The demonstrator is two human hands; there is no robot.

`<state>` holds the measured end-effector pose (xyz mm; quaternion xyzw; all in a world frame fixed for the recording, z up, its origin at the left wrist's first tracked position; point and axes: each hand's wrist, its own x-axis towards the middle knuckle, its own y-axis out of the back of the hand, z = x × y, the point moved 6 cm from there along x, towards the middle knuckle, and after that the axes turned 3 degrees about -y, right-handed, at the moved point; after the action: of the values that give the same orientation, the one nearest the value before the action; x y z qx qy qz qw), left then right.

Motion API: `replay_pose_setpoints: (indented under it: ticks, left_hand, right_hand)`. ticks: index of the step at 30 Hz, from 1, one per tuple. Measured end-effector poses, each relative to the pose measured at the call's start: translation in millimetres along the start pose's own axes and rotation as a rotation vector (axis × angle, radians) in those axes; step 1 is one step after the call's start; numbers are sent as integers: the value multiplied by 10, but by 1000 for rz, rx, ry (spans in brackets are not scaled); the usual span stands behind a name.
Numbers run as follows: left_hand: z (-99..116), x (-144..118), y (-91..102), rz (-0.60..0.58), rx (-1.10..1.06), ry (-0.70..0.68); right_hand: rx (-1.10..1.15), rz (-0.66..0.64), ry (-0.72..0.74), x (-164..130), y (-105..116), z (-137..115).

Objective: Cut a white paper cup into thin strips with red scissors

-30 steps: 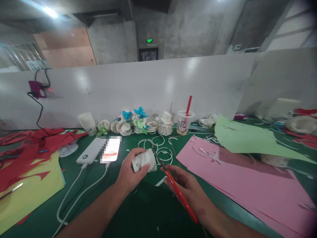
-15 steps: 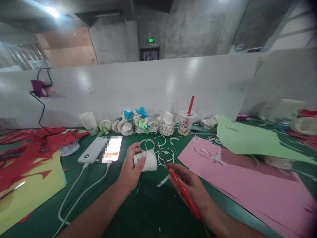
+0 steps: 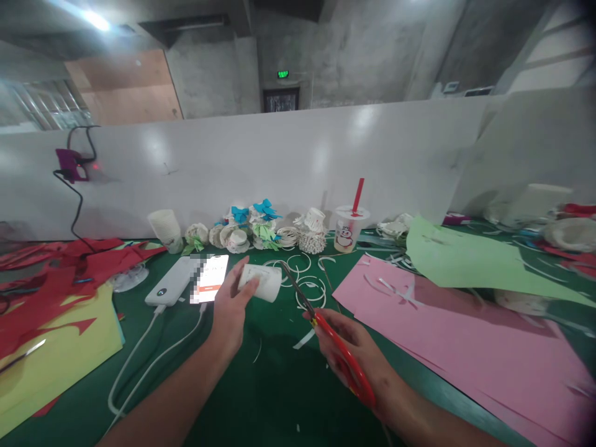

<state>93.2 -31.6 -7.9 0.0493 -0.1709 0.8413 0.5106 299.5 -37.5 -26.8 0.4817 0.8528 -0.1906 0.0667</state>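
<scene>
Since the earlier frame, the left hand has carried the white paper cup up and away from the body, and the cup now lies on its side, its mouth facing right, above the green desk rather than low in the palm. Thumb and fingers of this hand close around the left, base end of the cup, so most of the cup wall projects to the right of the hand. The right hand grips the red-handled scissors; its fingers are closed through and around the handles, and the metal blades point up and left, with the tip just beside the open end of the cup; whether blade and cup touch cannot be told. This hand and the scissors sit at nearly the same place as in the earlier frame, only slightly higher. Just left of the left hand lie a lit phone and a white power bank, each with a white cable running toward the near edge of the desk. The phone screen is blurred and no text is legible. A lidded drink cup with a red straw stands at the back of the desk and bears a red-and-white snowman-like figure; no lettering can be read. A large pink paper sheet lies to the right of the right hand.
</scene>
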Motion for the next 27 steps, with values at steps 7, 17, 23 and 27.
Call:
replay_pose_setpoints:
  ticks: [7, 17, 23, 27]
  left_hand:
    - [-63, 82, 77, 58, -183, 33]
    - [-64, 93, 42, 94, -519, 262]
    - [-49, 88, 85, 153, -443, 272]
    - [-118, 50, 78, 143, -358, 316]
  right_hand:
    - [48, -85, -39, -30, -91, 21]
    - [46, -234, -88, -20, -169, 81]
    - [63, -261, -99, -9, -222, 113]
    - [32, -246, -143, -4, -234, 168]
